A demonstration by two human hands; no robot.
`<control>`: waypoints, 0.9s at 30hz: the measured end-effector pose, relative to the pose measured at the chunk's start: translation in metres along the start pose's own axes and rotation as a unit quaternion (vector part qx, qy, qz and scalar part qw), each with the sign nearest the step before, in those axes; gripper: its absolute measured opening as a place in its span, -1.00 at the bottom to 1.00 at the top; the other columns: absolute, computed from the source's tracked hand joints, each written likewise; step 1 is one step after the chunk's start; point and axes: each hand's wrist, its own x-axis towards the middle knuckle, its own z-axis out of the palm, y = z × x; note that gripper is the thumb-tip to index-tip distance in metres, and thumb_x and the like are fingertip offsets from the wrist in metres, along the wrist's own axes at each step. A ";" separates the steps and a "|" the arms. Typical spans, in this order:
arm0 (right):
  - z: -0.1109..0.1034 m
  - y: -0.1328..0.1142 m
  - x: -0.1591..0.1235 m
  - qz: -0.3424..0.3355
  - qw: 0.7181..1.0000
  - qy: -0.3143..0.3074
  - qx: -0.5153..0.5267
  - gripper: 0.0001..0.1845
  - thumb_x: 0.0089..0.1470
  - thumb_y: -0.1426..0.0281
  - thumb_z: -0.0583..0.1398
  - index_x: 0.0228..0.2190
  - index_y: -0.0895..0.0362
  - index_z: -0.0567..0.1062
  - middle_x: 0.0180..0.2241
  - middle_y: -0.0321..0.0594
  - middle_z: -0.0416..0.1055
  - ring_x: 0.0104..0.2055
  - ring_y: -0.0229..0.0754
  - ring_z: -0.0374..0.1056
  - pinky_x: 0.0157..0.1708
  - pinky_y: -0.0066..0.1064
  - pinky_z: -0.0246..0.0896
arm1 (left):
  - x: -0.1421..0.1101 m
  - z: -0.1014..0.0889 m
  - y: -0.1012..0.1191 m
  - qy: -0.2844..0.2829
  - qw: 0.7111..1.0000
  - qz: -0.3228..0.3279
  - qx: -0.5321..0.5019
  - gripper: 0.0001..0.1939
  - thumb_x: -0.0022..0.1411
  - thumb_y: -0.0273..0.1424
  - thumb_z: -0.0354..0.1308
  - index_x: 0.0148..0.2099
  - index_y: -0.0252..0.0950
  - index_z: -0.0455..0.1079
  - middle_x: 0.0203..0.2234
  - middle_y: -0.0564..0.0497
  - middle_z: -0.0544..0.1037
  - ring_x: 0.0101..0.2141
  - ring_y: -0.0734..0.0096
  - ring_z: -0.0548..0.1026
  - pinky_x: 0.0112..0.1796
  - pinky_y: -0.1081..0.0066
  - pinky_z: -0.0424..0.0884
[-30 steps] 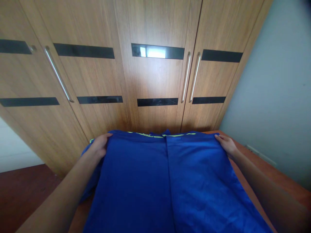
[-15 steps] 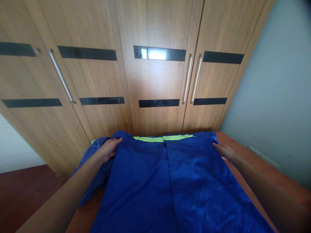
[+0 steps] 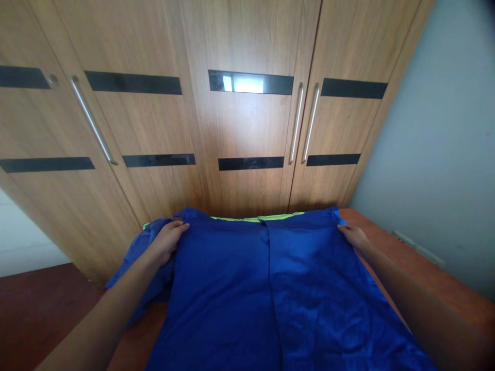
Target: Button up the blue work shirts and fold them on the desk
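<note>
Head view: left hand (image 3: 169, 240) and right hand (image 3: 353, 237) both pinch side edges of blue garment (image 3: 232, 288), arms reaching forward, spread apart. Garment spans between them, in front of wooden wardrobe (image 3: 247, 118). Fingers under cloth hidden; garment's near end cut off by frame bottom.

Blue garment (image 3: 224, 288): lower end cropped. Left hand (image 3: 170, 240), right hand (image 3: 355, 237): fingers partly hidden by garment. Wardrobe (image 3: 251, 121): top cropped.
</note>
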 end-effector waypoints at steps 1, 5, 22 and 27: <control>0.000 0.002 -0.005 0.010 1.000 -0.020 0.005 -0.76 0.01 0.31 0.22 -0.64 0.08 0.50 -0.63 -0.23 0.48 -0.34 -0.05 0.49 -0.37 -0.38 0.37 | -0.007 -0.001 0.000 -0.003 1.000 -0.001 0.007 -0.77 -0.10 -0.35 0.35 -0.32 -0.25 0.47 -0.61 0.08 0.52 -0.54 0.31 0.49 -0.57 0.48 0.27; -0.013 0.008 -0.036 0.057 0.994 -0.095 0.020 -0.69 0.06 0.18 0.18 -0.51 0.12 0.57 -0.46 -0.13 0.57 -0.31 -0.02 0.51 -0.29 -0.30 0.42 | -0.045 -0.013 -0.015 -0.040 0.998 -0.015 0.044 -0.58 -0.15 -0.27 0.41 -0.17 -0.17 0.47 -0.38 0.01 0.60 -0.38 0.28 0.55 -0.49 0.48 0.37; -0.082 0.033 -0.140 0.060 0.978 -0.196 -0.027 -0.62 -0.19 0.03 0.28 -0.42 0.05 0.61 -0.23 -0.09 0.58 -0.12 0.19 0.47 -0.10 -0.14 0.41 | -0.111 -0.037 -0.087 -0.047 0.998 -0.010 -0.030 -0.65 -0.29 -0.20 0.46 -0.47 -0.18 0.41 -0.63 0.14 0.51 -0.56 0.36 0.46 -0.52 0.48 0.39; -0.103 0.056 -0.166 0.006 0.975 -0.184 -0.125 -0.50 -0.09 -0.04 0.17 -0.31 0.09 0.59 -0.18 -0.14 0.56 -0.07 0.17 0.44 -0.02 -0.17 0.35 | -0.161 -0.038 -0.105 -0.133 0.988 -0.077 0.017 -0.51 -0.12 -0.04 0.35 -0.16 -0.18 0.48 -0.28 0.00 0.63 -0.20 0.04 0.56 -0.13 0.19 0.48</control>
